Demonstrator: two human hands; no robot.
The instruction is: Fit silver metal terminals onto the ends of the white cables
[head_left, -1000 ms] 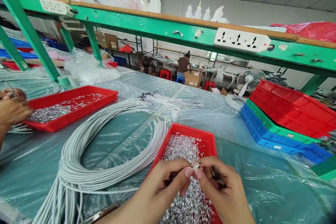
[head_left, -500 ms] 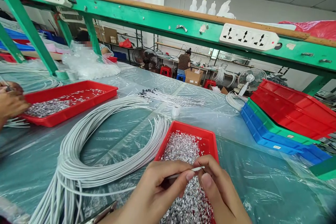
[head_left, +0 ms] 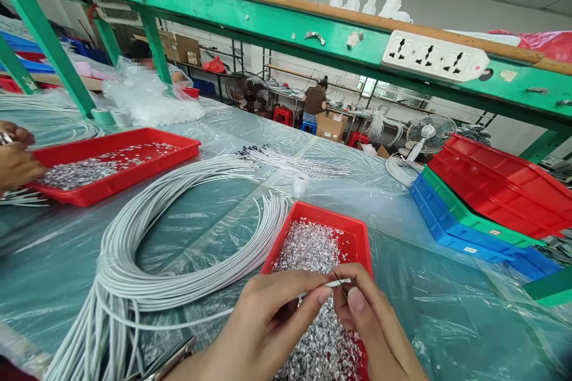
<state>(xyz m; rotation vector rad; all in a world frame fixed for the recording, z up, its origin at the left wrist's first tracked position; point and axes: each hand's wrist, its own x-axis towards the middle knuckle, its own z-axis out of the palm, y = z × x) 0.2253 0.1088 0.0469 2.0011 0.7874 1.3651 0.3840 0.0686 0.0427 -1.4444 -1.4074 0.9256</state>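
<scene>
Here's the white cable end [head_left: 331, 284], pinched by the left hand [head_left: 277, 309], lying nearly crosswise, tip toward the right hand [head_left: 379, 321]; a thin dark piece [head_left: 344, 293] crosses it, right-hand grip unclear! Below, the red tray [head_left: 330, 213] of silver bits [head_left: 308, 244]. A second ago both hands' fingertips met; now they're parted.

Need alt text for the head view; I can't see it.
The left hand pinches a white cable near its end, the right hand and a thin dark object at its tip, over a red tray of silvery bits. A coil of white cables lies to the left.
</scene>
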